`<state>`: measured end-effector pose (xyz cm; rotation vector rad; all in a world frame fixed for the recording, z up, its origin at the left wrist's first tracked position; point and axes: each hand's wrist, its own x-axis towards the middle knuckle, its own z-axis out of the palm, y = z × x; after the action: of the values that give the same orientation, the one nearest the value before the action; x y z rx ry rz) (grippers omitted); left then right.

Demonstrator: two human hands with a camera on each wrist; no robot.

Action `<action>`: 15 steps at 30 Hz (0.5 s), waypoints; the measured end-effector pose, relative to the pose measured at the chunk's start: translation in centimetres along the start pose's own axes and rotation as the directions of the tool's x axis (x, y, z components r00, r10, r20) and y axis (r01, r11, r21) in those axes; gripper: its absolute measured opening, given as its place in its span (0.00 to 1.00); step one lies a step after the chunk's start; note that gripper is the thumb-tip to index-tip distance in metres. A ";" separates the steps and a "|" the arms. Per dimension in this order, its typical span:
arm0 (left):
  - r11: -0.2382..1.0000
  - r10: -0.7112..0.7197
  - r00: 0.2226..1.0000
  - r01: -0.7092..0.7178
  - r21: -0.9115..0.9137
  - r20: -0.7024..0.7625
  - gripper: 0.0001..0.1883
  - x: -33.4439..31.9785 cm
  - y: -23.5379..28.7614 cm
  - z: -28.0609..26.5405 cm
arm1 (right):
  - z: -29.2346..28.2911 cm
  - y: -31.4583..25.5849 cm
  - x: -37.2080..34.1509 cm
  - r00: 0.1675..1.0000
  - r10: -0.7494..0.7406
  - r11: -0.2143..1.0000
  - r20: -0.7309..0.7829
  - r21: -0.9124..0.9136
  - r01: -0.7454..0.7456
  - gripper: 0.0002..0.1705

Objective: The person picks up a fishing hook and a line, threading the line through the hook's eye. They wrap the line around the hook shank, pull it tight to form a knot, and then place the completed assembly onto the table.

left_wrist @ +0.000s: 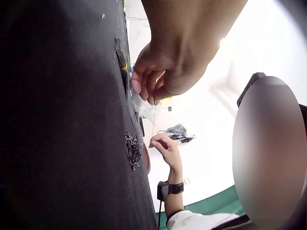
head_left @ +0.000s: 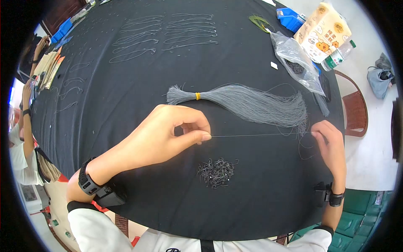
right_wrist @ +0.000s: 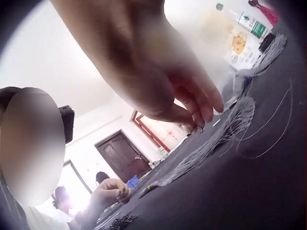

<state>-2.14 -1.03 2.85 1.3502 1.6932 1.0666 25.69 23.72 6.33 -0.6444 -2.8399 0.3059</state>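
Observation:
A thin grey line [head_left: 252, 135] runs taut between the two hands above the black cloth. The left hand [head_left: 168, 134] pinches one end between thumb and forefinger. At the other end, the right hand [head_left: 329, 145] pinches with thumb and fingertips; in the right wrist view a small dark hook-like piece [right_wrist: 200, 129] shows at the fingertips of the right hand [right_wrist: 177, 91]. Behind the line lies a bundle of grey strands [head_left: 252, 103] bound by a yellow band [head_left: 197, 96]. A pile of small dark hooks [head_left: 217, 172] sits in front of the line.
Looped lines [head_left: 191, 31] lie in rows at the back. On the right are a plastic bag [head_left: 296, 63], a tissue pack [head_left: 322, 33], a bottle [head_left: 339, 54] and a blue tray [head_left: 289, 19]. Another person's arm [head_left: 27, 122] is at the far left.

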 end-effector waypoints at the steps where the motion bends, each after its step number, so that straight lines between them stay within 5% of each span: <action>1: 1.000 0.002 1.000 -0.002 0.013 0.002 0.05 0.0 0.0 0.0 | -0.1 0.7 -0.2 1.000 -0.016 0.999 -0.027 -0.048 0.014 0.02; 7: 0.995 0.058 0.998 -0.059 0.074 0.018 0.05 0.2 0.0 0.5 | -0.3 1.2 -1.2 0.997 0.039 0.993 -0.064 -0.107 -0.046 0.03; 15: 0.955 0.250 0.960 -0.223 0.196 -0.127 0.04 0.2 -0.4 0.5 | -0.3 2.1 -0.7 0.994 0.107 0.989 -0.007 0.103 -0.106 0.04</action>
<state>-1.91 -0.84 2.25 1.6585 1.8058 1.1984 27.25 25.28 5.95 -0.7751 -2.7616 0.4606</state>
